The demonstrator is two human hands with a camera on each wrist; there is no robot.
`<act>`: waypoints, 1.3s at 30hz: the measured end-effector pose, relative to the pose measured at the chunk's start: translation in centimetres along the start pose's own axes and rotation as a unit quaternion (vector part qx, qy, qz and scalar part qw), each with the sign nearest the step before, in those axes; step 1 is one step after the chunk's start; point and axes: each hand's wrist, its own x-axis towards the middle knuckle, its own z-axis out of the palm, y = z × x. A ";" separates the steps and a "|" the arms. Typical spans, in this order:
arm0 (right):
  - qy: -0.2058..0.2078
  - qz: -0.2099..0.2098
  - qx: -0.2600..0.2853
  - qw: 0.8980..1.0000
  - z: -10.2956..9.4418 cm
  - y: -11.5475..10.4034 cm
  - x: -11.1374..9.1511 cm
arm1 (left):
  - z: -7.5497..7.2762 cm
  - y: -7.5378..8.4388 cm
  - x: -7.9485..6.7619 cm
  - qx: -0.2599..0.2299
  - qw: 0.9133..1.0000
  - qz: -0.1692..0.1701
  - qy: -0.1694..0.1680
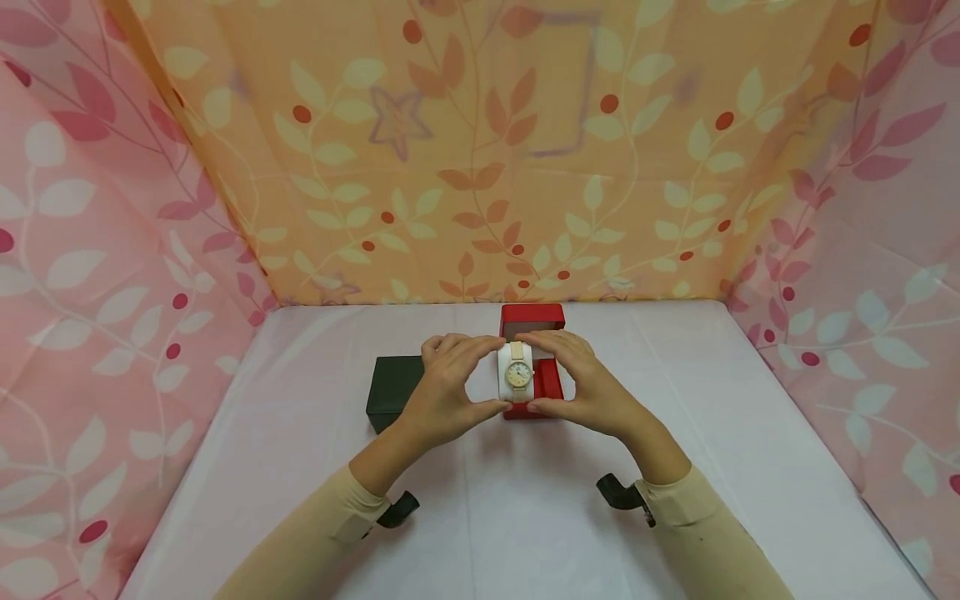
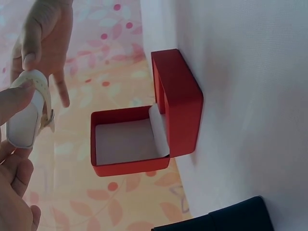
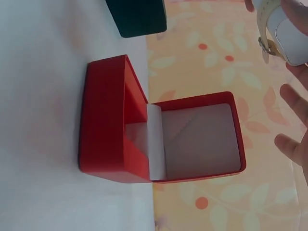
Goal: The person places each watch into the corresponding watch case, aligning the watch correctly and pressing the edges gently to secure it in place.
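A wristwatch (image 1: 518,374) with a pale cream strap is wrapped round a white cushion (image 1: 505,392), its dial facing up in the head view. My left hand (image 1: 442,392) pinches the cushion from the left, thumb at the near end and index finger at the far end. From the right, my right hand (image 1: 600,392) pinches it likewise, other fingers spread. Both wrist views show the cushion's pale side and the strap's buckle (image 3: 269,46). Behind and below the watch stands a red box (image 2: 185,103), lid raised, with a white inside; the hands partly cover it in the head view.
A dark green box (image 1: 392,385) sits on the white tablecloth (image 1: 480,533) left of the red one, partly behind my left hand. Patterned cloth (image 1: 480,167) hangs at the back and both sides. Black wrist mounts (image 1: 621,492) stick out from the sleeves.
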 end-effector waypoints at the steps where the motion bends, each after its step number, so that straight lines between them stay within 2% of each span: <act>1: 0.003 -0.003 -0.006 1.000 0.0 0.1 0.0 | 0.0 0.0 0.0 0.000 1.000 0.001 0.000; 11: 0.041 -0.025 -0.022 0.999 -0.1 0.6 -0.4 | 0.6 0.1 0.2 -0.015 1.000 -0.004 0.006; 26: 0.048 -0.011 -0.030 0.998 -0.8 1.6 -1.2 | 2.1 0.3 0.6 -0.043 0.998 -0.052 -0.015; 39: 0.059 0.016 -0.031 0.998 -0.8 2.8 -1.9 | 3.7 -0.2 1.3 -0.056 0.997 -0.049 -0.024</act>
